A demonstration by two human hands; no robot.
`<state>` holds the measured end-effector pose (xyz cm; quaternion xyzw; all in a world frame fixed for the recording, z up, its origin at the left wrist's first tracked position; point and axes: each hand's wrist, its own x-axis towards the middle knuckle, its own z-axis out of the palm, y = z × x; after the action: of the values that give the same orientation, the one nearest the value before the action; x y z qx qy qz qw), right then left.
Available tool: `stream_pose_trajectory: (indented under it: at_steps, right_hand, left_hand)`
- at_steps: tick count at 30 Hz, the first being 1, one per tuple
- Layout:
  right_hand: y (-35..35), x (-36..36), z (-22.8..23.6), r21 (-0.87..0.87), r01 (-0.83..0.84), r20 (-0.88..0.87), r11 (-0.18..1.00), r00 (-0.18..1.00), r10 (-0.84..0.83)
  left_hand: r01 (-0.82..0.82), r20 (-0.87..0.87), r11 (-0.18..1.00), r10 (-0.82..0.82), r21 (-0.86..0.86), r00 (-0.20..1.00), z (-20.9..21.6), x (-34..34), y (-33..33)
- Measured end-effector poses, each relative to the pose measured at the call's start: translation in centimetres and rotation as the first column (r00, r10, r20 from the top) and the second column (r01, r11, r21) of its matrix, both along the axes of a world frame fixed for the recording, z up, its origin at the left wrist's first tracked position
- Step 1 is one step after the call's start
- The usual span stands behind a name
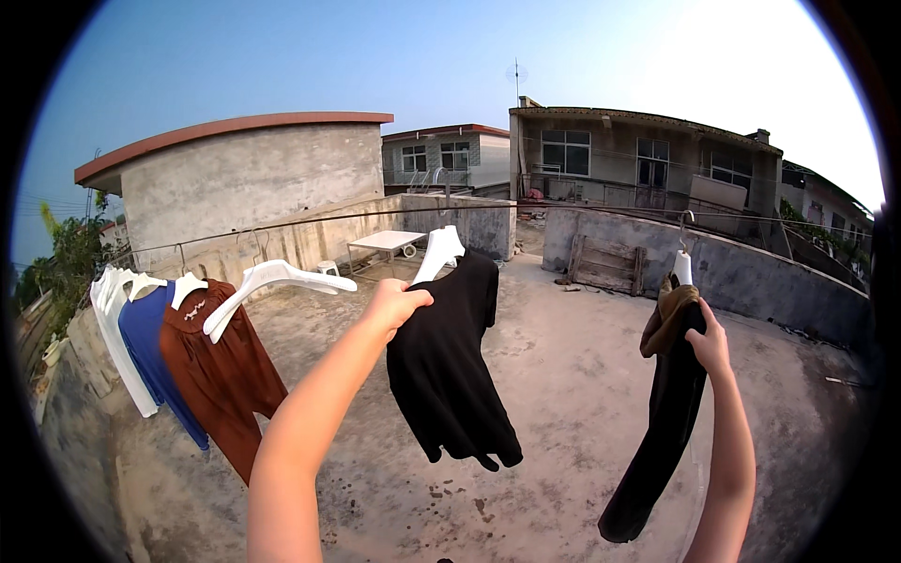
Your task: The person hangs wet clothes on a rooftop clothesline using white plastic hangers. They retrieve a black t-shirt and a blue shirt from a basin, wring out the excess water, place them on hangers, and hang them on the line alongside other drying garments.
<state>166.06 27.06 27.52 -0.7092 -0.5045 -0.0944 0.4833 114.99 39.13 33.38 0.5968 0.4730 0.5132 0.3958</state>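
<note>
My left hand [398, 308] is closed on the shoulder of a black T-shirt [449, 361], by the end of the white hanger [441, 251] inside its neck. That hanger's top reaches the clothesline; its hook I cannot make out clearly. On the right, my right hand [710, 340] grips the edge of a black garment [664, 413] with an olive-brown part [671, 314] at its top. This garment is on another white hanger [683, 267], whose metal hook is up at the line. Seen nearly edge-on, its kind is unclear.
Along the clothesline [328, 217] at left hang a bare white hanger [272, 280], a brown garment [221, 366], a blue garment [148, 328] and white clothing [117, 319]. Beyond stand a white table [387, 240], a small white stool [328, 267], a wooden pallet [605, 266] and low walls [713, 272].
</note>
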Motion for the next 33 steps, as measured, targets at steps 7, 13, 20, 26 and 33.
stream_pose_trajectory:
  at_steps: [7,13,20,26,33]
  right_hand:
    - [0.1,-0.5,-0.4,-0.025,0.038,0.016,0.999,0.999,-0.037]
    - [0.5,0.8,-2.6,-0.094,0.012,-0.031,0.996,0.999,-0.015]
    - [-0.5,-3.4,-4.2,0.165,0.109,0.012,0.980,0.994,-0.113]
    - [-1.8,-7.3,-5.4,0.431,0.148,0.333,0.890,0.891,-0.310]
    - [-2.3,-20.7,-10.6,0.288,-0.308,0.241,0.907,0.940,0.242]
  left_hand:
    - [-0.038,-0.024,0.999,0.037,-0.016,0.999,-6.2,-0.3,-0.2]
    - [-0.027,-0.127,1.000,0.025,-0.011,0.992,-7.3,0.2,-0.5]
    - [0.097,-0.181,0.990,-0.113,-0.099,0.977,-6.2,-0.2,-2.2]
    - [0.059,-0.211,0.994,-0.078,-0.094,0.974,-7.5,-1.1,-3.7]
    - [0.046,-0.093,0.999,-0.048,-0.027,0.995,-12.8,-4.8,-7.4]
